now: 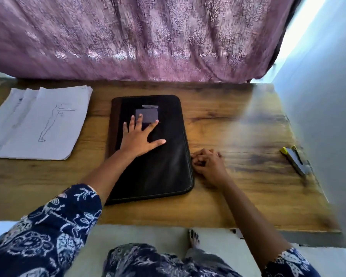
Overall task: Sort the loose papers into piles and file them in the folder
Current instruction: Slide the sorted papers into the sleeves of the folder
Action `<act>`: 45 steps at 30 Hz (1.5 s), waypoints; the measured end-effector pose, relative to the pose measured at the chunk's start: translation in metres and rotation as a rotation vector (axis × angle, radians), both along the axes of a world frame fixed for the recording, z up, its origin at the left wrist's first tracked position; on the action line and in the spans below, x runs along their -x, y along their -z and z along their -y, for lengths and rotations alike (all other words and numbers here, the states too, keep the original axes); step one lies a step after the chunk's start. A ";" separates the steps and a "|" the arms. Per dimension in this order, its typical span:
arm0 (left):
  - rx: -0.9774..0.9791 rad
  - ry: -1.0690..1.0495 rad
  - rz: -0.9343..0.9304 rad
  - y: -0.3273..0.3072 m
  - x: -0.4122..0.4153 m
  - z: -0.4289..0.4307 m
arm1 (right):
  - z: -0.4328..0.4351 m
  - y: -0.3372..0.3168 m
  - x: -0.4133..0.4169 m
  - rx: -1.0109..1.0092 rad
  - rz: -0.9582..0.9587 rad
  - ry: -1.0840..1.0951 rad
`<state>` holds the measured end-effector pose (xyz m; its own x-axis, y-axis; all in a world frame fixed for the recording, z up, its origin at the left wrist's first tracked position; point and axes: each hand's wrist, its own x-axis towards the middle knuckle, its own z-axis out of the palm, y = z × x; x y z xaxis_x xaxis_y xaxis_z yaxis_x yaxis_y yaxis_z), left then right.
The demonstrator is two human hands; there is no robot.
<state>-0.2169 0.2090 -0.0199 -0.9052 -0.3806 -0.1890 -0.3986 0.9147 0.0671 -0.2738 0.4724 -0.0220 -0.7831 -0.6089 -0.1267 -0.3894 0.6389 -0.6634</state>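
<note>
A black zippered folder (168, 166) lies closed in the middle of the wooden table (238, 124). My left hand (137, 139) presses flat on its cover with the fingers spread, the fingertips reaching a dark label patch. My right hand (209, 163) sits against the folder's right edge with its fingers curled, pinching at the zipper there; the pull itself is hidden by the fingers. A stack of loose papers (38, 124), the top sheet showing a pencil sketch of a standing figure, lies on the table to the left, apart from the folder.
A yellow and grey stapler (294, 159) lies near the table's right edge, close to the wall. A purple patterned curtain (128, 37) hangs behind the table's far edge. My knees and one foot show below the table's front edge.
</note>
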 end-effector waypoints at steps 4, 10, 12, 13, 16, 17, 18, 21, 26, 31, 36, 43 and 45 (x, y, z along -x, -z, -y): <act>0.026 -0.019 -0.014 0.006 0.003 0.005 | 0.028 0.007 0.052 -0.027 0.039 -0.050; 0.010 -0.050 -0.065 0.008 0.004 0.003 | 0.073 0.006 0.107 0.004 -0.055 -0.020; 0.004 -0.058 -0.071 0.008 0.005 0.003 | 0.086 0.003 0.122 0.017 -0.057 0.029; 0.009 -0.060 -0.074 0.008 0.006 0.002 | 0.093 0.002 0.130 0.000 -0.061 0.058; 0.005 -0.058 -0.064 0.008 0.007 0.003 | 0.115 0.002 0.157 -0.017 -0.073 0.072; 0.006 -0.056 -0.057 0.007 0.007 0.003 | 0.123 0.004 0.167 -0.015 -0.067 0.063; 0.008 -0.054 -0.051 0.007 0.006 0.002 | 0.129 0.006 0.175 -0.012 -0.062 0.065; 0.008 -0.050 -0.045 0.006 0.006 0.001 | 0.149 0.006 0.192 -0.024 -0.057 0.085; -0.025 -0.017 -0.082 0.006 0.004 0.008 | 0.163 0.000 0.207 -0.086 -0.073 0.035; -0.136 0.041 -0.174 0.007 -0.005 0.023 | 0.155 -0.002 0.211 -0.076 -0.114 -0.038; -0.086 0.062 -0.173 0.010 -0.005 0.026 | 0.171 -0.006 0.230 -0.049 -0.022 -0.145; -0.099 0.068 -0.181 0.010 -0.002 0.031 | 0.192 -0.008 0.259 0.065 0.065 -0.321; -0.277 -0.049 -0.295 0.007 0.002 0.036 | 0.191 -0.003 0.262 0.051 0.058 -0.343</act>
<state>-0.2187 0.1730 -0.0272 -0.9182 -0.3954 -0.0252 -0.3676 0.8265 0.4263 -0.5361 0.2817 -0.0194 -0.5244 -0.8419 -0.1277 -0.5364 0.4431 -0.7183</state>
